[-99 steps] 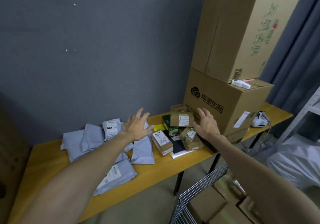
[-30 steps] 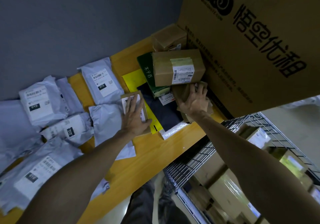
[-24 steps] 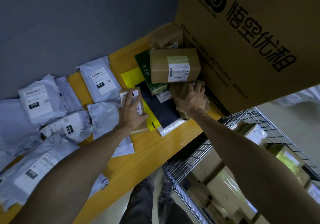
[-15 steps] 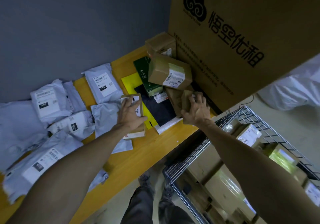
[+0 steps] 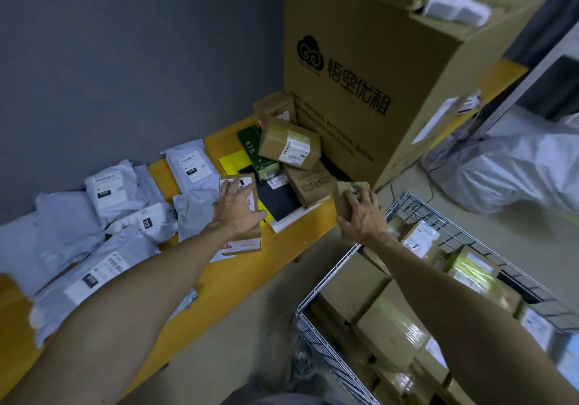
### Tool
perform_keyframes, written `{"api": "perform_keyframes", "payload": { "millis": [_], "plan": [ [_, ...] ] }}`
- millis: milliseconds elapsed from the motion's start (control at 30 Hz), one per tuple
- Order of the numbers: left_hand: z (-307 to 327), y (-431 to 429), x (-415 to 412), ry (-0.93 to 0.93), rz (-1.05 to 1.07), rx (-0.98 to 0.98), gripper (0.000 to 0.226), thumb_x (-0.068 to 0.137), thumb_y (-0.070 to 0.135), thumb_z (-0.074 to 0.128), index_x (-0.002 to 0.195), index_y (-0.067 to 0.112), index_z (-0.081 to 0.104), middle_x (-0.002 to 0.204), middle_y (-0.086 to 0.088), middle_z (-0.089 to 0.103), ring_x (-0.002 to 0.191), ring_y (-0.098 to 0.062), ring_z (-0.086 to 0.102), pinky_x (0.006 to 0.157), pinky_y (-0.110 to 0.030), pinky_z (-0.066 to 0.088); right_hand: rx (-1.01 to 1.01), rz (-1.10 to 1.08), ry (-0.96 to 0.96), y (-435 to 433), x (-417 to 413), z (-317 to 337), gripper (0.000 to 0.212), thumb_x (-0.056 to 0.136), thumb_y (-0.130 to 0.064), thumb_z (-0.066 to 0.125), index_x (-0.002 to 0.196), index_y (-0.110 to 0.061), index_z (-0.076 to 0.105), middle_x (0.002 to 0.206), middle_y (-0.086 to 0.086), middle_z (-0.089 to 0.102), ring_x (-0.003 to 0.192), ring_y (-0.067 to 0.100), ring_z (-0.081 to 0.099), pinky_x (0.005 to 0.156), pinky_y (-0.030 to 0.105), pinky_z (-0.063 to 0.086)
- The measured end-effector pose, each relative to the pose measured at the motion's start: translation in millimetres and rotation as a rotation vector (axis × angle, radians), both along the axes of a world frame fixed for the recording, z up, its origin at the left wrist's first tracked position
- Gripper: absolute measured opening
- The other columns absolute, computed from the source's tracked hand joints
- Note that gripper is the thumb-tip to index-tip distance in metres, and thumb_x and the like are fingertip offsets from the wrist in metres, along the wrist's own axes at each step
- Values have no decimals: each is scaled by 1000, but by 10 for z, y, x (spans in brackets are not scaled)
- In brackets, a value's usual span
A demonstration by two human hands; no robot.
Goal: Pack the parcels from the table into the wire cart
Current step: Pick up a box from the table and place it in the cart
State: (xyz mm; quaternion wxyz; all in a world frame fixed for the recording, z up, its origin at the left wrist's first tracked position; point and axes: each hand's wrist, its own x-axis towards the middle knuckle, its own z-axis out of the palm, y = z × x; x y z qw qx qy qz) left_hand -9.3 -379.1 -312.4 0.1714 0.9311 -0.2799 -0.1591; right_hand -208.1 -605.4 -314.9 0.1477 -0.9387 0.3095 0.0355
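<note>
At the front edge of the table (image 5: 250, 282), both hands are loaded. The left hand (image 5: 238, 213) is spread over a flat brown parcel (image 5: 242, 243) and clasps it from above, thumb hooked at one side, while the parcel hangs partly over a grey mailer (image 5: 194, 204). The right hand (image 5: 363, 216) has its fingers wrapped round a small brown box (image 5: 343, 196), held up between the table's edge and the wire cart (image 5: 326, 279). The cart stands just beside the table on the right, and cartons (image 5: 351, 292) fill much of its floor. The likeliest slip is on the left: a one-handed top grip on a wide, flat parcel is weak, and a quick swing toward the cart could tip it out over the gap. The small box could catch the cart's rim if it comes in low. On the pile behind, a labelled box (image 5: 289, 148) sits tilted on other parcels beside the big carton (image 5: 360, 76); it looks poorly supported and may slide if anything under it is disturbed.
</note>
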Motion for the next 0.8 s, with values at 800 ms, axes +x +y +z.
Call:
{"api": "perform_keyframes", "payload": {
  "millis": [800],
  "plan": [
    [310, -399, -1801, -24, -344, -93, 78, 81, 49, 69, 149, 28, 38, 162, -3, 17, 149, -26, 6, 110, -56, 32, -207, -203, 59, 647, -2568, 267, 66, 91, -44, 58, 146, -16, 34, 153, 14, 22, 137, 35, 29, 103, 56, 39]
  ]
}}
